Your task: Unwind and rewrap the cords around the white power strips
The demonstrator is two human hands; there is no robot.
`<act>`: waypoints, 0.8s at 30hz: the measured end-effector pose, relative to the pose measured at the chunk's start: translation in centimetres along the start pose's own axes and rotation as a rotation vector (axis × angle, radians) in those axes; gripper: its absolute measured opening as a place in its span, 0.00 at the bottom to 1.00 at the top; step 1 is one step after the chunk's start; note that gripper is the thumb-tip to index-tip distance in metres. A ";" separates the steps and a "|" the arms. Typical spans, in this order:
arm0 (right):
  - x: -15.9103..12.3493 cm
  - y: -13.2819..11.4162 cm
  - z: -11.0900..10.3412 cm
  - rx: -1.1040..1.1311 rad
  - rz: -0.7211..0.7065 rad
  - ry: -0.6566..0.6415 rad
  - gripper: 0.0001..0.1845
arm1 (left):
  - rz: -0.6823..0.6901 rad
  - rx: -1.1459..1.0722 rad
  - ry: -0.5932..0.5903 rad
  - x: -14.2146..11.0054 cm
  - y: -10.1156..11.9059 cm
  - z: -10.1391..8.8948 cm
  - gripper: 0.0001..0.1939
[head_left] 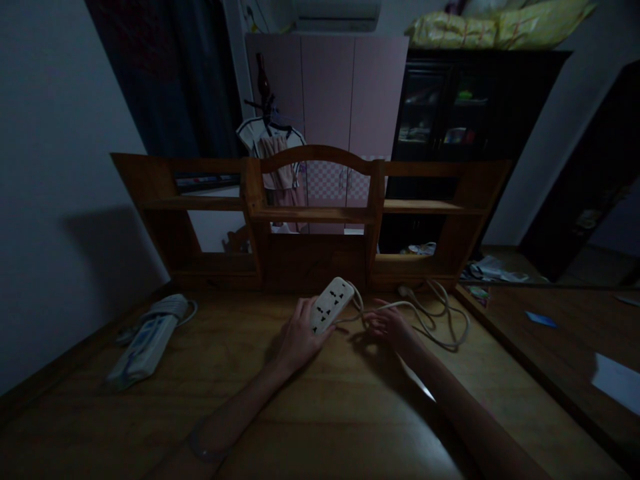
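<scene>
A white power strip (331,303) lies on the wooden desk (320,400) in front of the shelf unit. My left hand (299,337) grips its near end, fingers wrapped round it. Its white cord (440,320) runs off to the right in loose loops, ending in a plug (404,291) near the shelf. My right hand (391,325) rests on the cord just right of the strip, fingers curled round it. The room is dim.
A second white power strip with its wound cord (147,337) lies at the desk's left. A wooden shelf unit (310,213) stands along the back edge. To the right is another wooden surface (565,347) with papers. A pink wardrobe and a dark cabinet stand behind.
</scene>
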State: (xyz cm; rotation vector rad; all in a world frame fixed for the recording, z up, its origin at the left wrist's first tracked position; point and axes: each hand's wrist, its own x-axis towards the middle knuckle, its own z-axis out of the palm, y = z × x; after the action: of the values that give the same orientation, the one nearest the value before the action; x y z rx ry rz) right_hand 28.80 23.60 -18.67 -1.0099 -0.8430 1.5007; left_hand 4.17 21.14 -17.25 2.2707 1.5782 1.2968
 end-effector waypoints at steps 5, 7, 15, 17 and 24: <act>0.1 0.0 -0.1 -0.030 0.053 -0.058 0.15 | 0.005 0.000 -0.010 0.0 0.1 -0.2 0.30; -0.2 -0.1 0.1 -0.064 0.027 -0.063 0.16 | 0.011 -0.009 -0.003 0.0 0.2 -0.3 0.30; -1.4 0.6 1.2 -0.094 -0.060 -0.108 0.42 | 0.107 -0.079 -0.015 -0.2 0.8 -0.9 0.33; -1.7 0.7 1.7 -0.078 -0.080 -0.140 0.47 | 0.145 -0.081 -0.025 -0.3 0.9 -0.9 0.35; -3.1 -0.2 2.3 -0.061 -0.144 -0.251 0.38 | 0.305 -0.041 -0.147 -0.9 0.7 -1.0 0.38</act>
State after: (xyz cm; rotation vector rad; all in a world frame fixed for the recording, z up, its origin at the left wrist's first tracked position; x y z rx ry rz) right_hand 26.92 20.63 -17.14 -0.7963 -1.1207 1.5043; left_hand 3.95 19.71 -16.80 2.5885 1.1839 1.1726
